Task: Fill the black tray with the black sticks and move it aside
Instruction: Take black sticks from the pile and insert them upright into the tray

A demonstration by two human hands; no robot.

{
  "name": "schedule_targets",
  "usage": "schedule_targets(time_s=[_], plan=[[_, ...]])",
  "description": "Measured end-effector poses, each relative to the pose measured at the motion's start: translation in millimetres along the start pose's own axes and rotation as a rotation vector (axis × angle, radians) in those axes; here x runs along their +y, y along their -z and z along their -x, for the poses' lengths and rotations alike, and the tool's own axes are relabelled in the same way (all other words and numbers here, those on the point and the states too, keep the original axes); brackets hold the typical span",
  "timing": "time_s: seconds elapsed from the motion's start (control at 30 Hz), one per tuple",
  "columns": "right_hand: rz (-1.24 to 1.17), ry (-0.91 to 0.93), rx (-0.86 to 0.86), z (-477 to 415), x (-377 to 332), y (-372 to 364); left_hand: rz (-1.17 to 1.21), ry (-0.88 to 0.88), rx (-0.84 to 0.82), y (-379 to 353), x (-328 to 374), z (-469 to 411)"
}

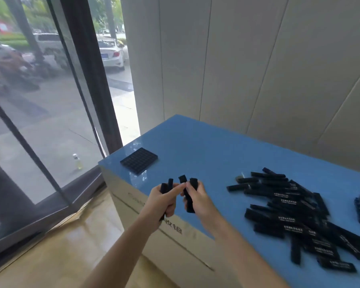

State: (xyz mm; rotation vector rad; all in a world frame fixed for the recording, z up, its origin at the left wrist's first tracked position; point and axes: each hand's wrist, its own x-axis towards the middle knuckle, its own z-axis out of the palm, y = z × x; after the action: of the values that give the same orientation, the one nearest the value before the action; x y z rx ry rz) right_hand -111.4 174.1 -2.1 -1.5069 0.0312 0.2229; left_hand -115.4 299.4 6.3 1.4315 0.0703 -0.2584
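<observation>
My left hand (164, 201) is curled round a few black sticks (166, 187), held near upright with their long axes pointing up and far. My right hand (199, 201) grips more the same way, over the blue table (195, 146) at its near-left edge. The black tray (139, 161) lies flat at the far-left corner, its cells too dark to read. A loose pile of sticks (295, 213) sprawls to the right, well apart.
</observation>
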Motion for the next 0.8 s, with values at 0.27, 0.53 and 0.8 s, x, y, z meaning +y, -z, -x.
schedule_targets(time_s=[0.27, 0.53, 0.8], plan=[[-0.019, -0.053, -0.024, -23, 4, -141, 0.073, 0.012, 0.142, 127, 14, 10], [0.125, 0.094, 0.072, -88, -3, -181, -0.017, -0.08, 0.313, 211, 38, -28], [0.316, 0.245, 0.314, -198, -5, -172, -0.111, -0.031, 0.271, 263, 57, -119]])
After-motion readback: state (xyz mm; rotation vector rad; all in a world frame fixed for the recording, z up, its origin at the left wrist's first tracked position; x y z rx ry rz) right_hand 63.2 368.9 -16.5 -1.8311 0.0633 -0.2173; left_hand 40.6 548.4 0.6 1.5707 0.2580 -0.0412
